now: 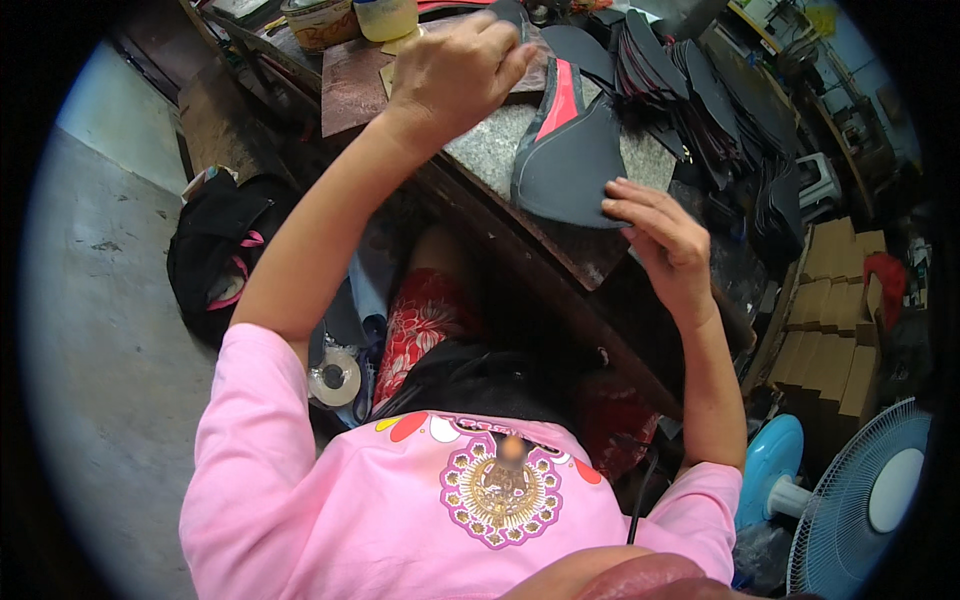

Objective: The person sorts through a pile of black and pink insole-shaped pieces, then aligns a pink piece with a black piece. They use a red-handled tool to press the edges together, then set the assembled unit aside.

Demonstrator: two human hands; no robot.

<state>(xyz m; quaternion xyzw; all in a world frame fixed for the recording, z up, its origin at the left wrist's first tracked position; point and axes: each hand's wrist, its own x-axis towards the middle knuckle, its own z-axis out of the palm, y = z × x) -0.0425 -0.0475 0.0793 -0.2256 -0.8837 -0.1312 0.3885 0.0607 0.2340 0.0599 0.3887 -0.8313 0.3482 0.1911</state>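
Observation:
A black shoe upper with a bright pink strip lies over the grey stone slab at the bench edge, its rounded end toward me. My right hand is at the right edge of that end, fingers together and touching it; the thumb is mostly hidden. Farther off and to the left, my left hand is raised above the bench with its fingers curled in. A dark piece shows just past its knuckles. Whatever those fingers hold, if anything, is hidden.
Stacks of black shoe pieces crowd the right of the bench. A tin and a yellowish jar stand at the far left. A fan and cardboard boxes are at right; a black bag is at left.

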